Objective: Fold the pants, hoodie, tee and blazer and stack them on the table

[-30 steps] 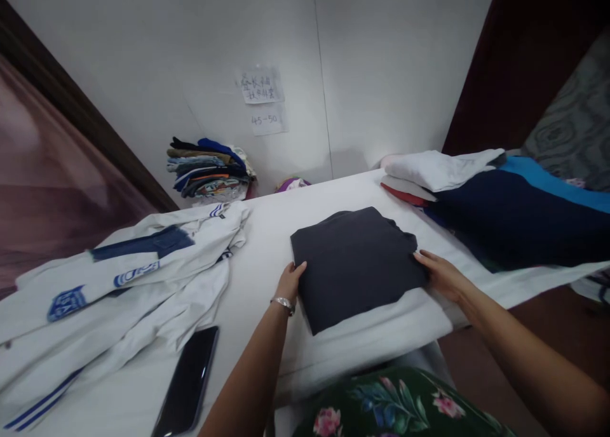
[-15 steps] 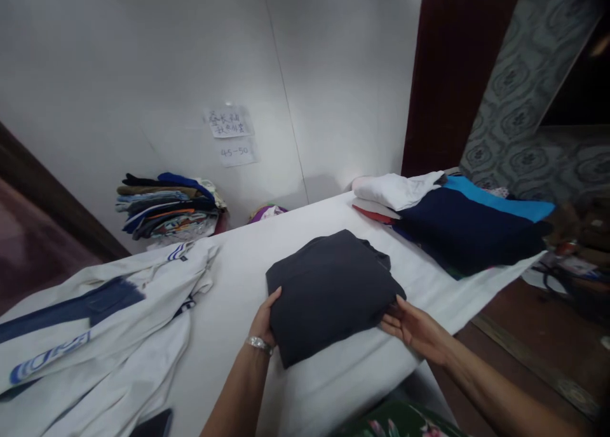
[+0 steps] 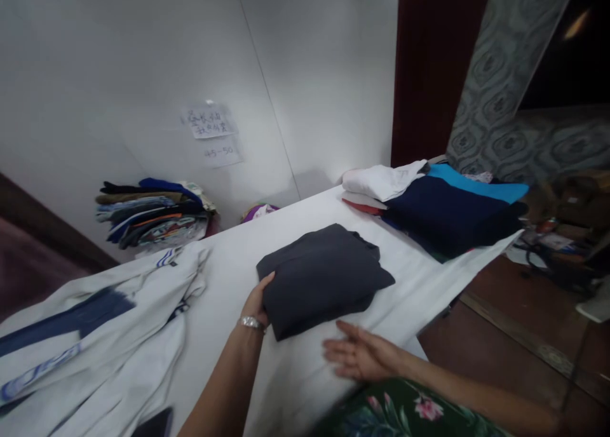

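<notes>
A dark grey folded garment (image 3: 324, 275) lies on the white-covered table in front of me. At its left edge, my left hand (image 3: 257, 302) grips the cloth, thumb on top and the other fingers hidden beneath or behind it. Below the garment's near edge, my right hand (image 3: 359, 353) is apart from it, fingers spread over the white cover and holding nothing. A bracelet-like silver band is on my left wrist.
To the left lies a spread white garment (image 3: 143, 335) with blue patches, with a dark phone-like object (image 3: 153, 423) at the front. Folded clothes (image 3: 443, 211) are stacked at the right; another clothes stack (image 3: 155, 215) stands back left. Paper notes (image 3: 214, 135) hang on the wall.
My right hand has let go of the garment's right corner and moved left and toward my body. The left hand still holds the left edge. The view has shifted slightly.
</notes>
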A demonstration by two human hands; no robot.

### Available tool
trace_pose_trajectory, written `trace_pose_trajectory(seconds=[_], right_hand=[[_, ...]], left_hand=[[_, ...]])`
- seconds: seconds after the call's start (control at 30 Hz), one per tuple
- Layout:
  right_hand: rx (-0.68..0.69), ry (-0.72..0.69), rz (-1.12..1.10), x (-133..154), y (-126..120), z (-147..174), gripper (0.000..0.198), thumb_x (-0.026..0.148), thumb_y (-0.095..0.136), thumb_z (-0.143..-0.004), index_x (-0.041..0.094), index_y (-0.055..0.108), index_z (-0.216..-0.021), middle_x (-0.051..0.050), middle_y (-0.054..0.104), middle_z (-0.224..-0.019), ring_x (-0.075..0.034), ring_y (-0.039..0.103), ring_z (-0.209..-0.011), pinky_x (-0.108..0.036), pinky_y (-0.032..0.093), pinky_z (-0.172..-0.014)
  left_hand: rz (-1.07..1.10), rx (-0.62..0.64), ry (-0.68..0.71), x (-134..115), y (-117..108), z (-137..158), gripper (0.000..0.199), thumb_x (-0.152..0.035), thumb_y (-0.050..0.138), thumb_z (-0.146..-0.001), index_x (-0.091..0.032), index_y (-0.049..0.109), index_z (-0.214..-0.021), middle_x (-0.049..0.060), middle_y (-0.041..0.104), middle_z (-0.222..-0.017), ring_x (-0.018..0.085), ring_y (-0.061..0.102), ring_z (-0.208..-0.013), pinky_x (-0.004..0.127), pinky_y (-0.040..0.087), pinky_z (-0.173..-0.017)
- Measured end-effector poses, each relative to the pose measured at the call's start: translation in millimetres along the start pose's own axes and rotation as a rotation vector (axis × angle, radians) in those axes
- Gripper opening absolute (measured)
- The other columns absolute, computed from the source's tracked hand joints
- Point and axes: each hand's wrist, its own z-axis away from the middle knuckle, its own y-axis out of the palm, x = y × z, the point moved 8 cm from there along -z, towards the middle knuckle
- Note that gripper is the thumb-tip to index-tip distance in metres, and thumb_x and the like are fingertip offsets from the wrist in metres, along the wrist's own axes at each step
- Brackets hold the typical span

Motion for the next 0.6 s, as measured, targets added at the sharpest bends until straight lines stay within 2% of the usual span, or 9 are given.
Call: trace_pose_trajectory(seconds=[0.07, 0.13, 0.23, 0.3, 0.47, 0.6], right_hand=[[-0.018, -0.1, -0.122, 14, 1, -17, 0.046, 0.065, 0.067, -0.069, 0.031, 0.067, -0.101, -0.003, 0.065, -0.119, -0.022, 0.05, -0.123, -0.044, 0.028, -0.111], [-0.08, -0.223, -0.233, 36, -7, -27, 0.054, 0.066, 0.063, -0.072, 0.023, 0.066, -0.104, -0.007, 0.064, -0.12, -0.022, 0.05, -0.123, -0.043, 0.029, -0.111], [-0.275, -0.407, -0.37, 70, -36, -24, 0.049, 0.059, 0.059, -0.08, 0.024, 0.061, -0.115, -0.003, 0.063, -0.122, -0.019, 0.05, -0.123, -0.04, 0.034, -0.109], [-0.399, -0.477, -0.4, 85, -55, -15, 0.042, 0.056, 0.058, -0.083, 0.027, 0.062, -0.113, 0.001, 0.065, -0.119, -0.017, 0.05, -0.122, -0.037, 0.037, -0.107], [-0.522, -0.446, -0.278, 87, -67, -2, 0.046, 0.056, 0.062, -0.078, 0.025, 0.063, -0.112, -0.002, 0.066, -0.118, -0.02, 0.053, -0.12, -0.038, 0.044, -0.103], [-0.621, -0.4, -0.204, 85, -67, -1, 0.041, 0.044, 0.069, -0.075, 0.023, 0.062, -0.11, -0.003, 0.068, -0.112, -0.022, 0.058, -0.113, -0.038, 0.05, -0.097]], left_hand=[[0.008, -0.064, -0.014, 0, 0, 5, 0.018, -0.025, 0.053, -0.088, -0.012, 0.063, -0.08, 0.004, 0.066, -0.052, 0.016, 0.062, -0.044, 0.026, 0.053, -0.055], [0.014, -0.087, -0.027, 4, 0, 9, 0.018, -0.025, 0.053, -0.087, -0.013, 0.062, -0.078, 0.003, 0.065, -0.051, 0.015, 0.061, -0.043, 0.025, 0.053, -0.054], [0.035, -0.082, -0.02, 17, -1, 12, 0.016, -0.023, 0.054, -0.086, -0.011, 0.062, -0.079, 0.004, 0.066, -0.053, 0.015, 0.062, -0.044, 0.025, 0.054, -0.054], [0.056, -0.089, -0.005, 31, -7, 12, 0.014, -0.022, 0.056, -0.085, -0.01, 0.064, -0.083, 0.005, 0.068, -0.057, 0.016, 0.064, -0.048, 0.026, 0.055, -0.058], [0.067, -0.112, -0.044, 73, -26, 6, 0.019, -0.024, 0.06, -0.083, -0.008, 0.066, -0.093, 0.009, 0.072, -0.069, 0.02, 0.07, -0.062, 0.031, 0.058, -0.069], [0.031, -0.102, -0.074, 80, -37, 0, 0.026, -0.025, 0.064, -0.08, -0.009, 0.066, -0.101, 0.011, 0.074, -0.079, 0.023, 0.071, -0.071, 0.034, 0.058, -0.074]])
